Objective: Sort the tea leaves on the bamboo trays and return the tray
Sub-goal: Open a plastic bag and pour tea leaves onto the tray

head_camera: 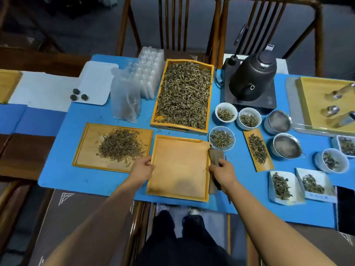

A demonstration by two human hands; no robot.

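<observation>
An empty bamboo tray (179, 169) lies on the blue mat in front of me. My left hand (143, 167) grips its left rim. My right hand (222, 169) is at its right rim, closed on a brown flat tool (214, 156) that rests against the tray's edge. To the left lies a flat bamboo tray (84, 150) bearing a pile of tea leaves (121, 144). Behind stands a deep yellow tray (210, 93) filled with loose tea leaves (184, 95).
White bowls of leaves (221, 139) (225, 113) (248, 119), a narrow bamboo scoop with leaves (258, 148), two metal strainers (287, 145), a black kettle on its base (251, 79), clear plastic packaging (134, 89), and white paper boxes of leaves (284, 187) crowd the mat. Chairs stand behind the table.
</observation>
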